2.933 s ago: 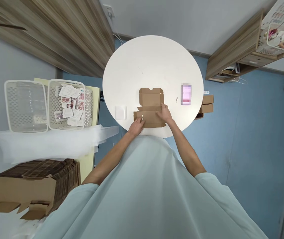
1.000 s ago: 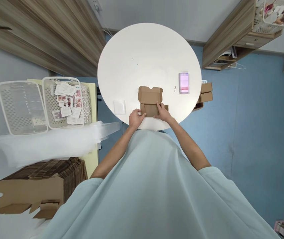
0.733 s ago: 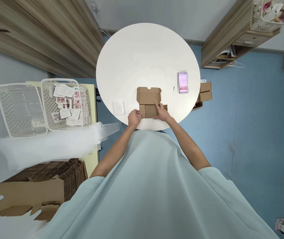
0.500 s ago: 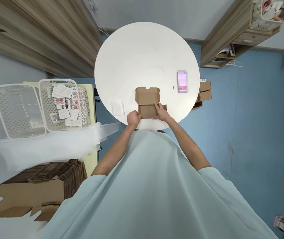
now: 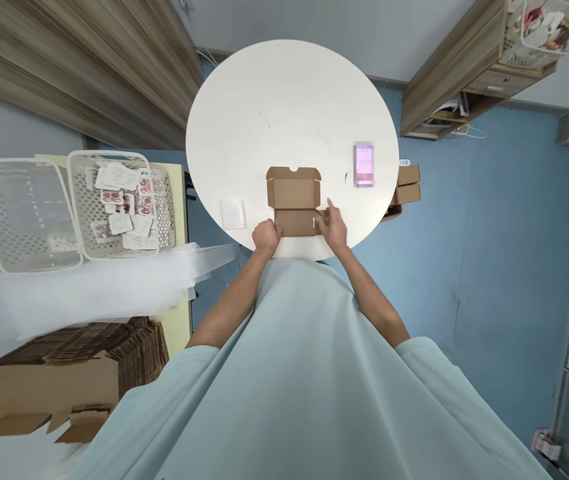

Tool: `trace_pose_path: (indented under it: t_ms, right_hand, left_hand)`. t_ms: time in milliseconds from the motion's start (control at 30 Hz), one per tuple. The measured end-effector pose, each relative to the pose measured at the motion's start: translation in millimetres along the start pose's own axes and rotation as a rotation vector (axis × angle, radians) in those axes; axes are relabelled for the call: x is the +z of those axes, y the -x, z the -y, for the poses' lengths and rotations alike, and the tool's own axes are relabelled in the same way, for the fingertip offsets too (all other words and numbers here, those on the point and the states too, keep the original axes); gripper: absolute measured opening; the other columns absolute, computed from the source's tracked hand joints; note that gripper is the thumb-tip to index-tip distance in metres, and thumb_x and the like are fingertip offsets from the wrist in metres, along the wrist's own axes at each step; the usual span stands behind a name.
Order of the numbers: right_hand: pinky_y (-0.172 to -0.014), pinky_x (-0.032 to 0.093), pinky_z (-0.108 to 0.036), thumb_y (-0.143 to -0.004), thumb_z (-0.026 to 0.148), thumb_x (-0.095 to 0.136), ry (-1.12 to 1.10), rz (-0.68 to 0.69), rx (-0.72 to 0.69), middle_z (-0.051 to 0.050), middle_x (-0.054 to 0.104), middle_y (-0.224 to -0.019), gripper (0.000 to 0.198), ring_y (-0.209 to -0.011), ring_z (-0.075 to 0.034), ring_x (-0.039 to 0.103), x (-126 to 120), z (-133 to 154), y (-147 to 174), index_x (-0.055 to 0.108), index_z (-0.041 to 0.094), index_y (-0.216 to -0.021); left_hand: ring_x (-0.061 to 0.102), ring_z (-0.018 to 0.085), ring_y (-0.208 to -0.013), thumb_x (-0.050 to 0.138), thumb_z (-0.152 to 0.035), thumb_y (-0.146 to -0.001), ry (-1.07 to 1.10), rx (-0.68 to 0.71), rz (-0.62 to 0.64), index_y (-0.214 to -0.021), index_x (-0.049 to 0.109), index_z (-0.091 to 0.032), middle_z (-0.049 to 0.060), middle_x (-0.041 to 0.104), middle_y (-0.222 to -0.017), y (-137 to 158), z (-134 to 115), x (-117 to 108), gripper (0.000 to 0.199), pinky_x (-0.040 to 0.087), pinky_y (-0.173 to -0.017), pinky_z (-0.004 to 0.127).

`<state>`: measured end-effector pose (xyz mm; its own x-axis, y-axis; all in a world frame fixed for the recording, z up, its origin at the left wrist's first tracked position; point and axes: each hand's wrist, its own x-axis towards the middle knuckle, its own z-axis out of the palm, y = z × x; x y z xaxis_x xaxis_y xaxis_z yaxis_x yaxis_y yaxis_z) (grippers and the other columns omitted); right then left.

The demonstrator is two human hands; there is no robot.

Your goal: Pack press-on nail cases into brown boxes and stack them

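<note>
A small brown cardboard box (image 5: 294, 189) lies on the round white table (image 5: 284, 93) close to my body, its lid folded back away from me. My left hand (image 5: 266, 237) is closed on the box's near left corner. At the right end of the box, my right hand (image 5: 333, 229) has its thumb and some fingers on the side flap, while the index finger points outward. A flat white packet (image 5: 233, 214) lies left of my left hand.
A phone with a blurred screen (image 5: 364, 165) lies on the table's right. To the left stand a white basket of small packets (image 5: 114, 207), white plastic sheeting (image 5: 89, 287) and stacked flat cardboard (image 5: 54, 383). Small brown boxes (image 5: 408, 184) sit beyond the right edge.
My right hand has moved right, from the inner part of the box to its right side flap. The left hand keeps its hold on the left corner.
</note>
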<state>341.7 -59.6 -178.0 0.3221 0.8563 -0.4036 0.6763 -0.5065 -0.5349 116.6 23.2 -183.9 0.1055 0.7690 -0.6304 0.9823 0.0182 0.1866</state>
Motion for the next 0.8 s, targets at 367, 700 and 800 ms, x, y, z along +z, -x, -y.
trace_pose_path:
  t_ms: [367,700,800]
  right_hand:
    - [-0.092,0.057,-0.036,-0.11,0.037,0.051,-0.031,-0.006,0.264,-0.01,0.083,-0.117,0.022,-0.109,-0.026,0.077,-2,-22,12,0.068,0.023,-0.11]
    - [-0.092,0.057,-0.036,-0.112,0.047,0.06,-0.015,0.098,0.145,-0.009,0.084,-0.11,0.025,-0.108,-0.029,0.079,5,17,8,0.069,0.024,-0.113]
    - [-0.098,0.058,-0.038,-0.113,0.05,0.059,-0.01,0.094,0.101,-0.011,0.083,-0.117,0.03,-0.112,-0.029,0.079,8,20,0,0.071,0.022,-0.114]
  left_hand:
    - [0.073,0.041,-0.119,0.055,-0.026,-0.104,0.033,-0.021,0.01,-0.118,0.075,-0.016,0.023,0.078,-0.12,-3,-1,1,0.027,0.055,-0.098,0.048]
    - [0.074,0.04,-0.116,0.052,-0.024,-0.103,0.008,-0.019,-0.006,-0.117,0.076,-0.016,0.023,0.079,-0.119,-1,-3,2,0.029,0.056,-0.093,0.047]
    - [0.075,0.04,-0.113,0.052,-0.023,-0.103,0.016,-0.031,-0.006,-0.117,0.077,-0.016,0.022,0.08,-0.116,-1,-2,4,0.03,0.057,-0.093,0.047]
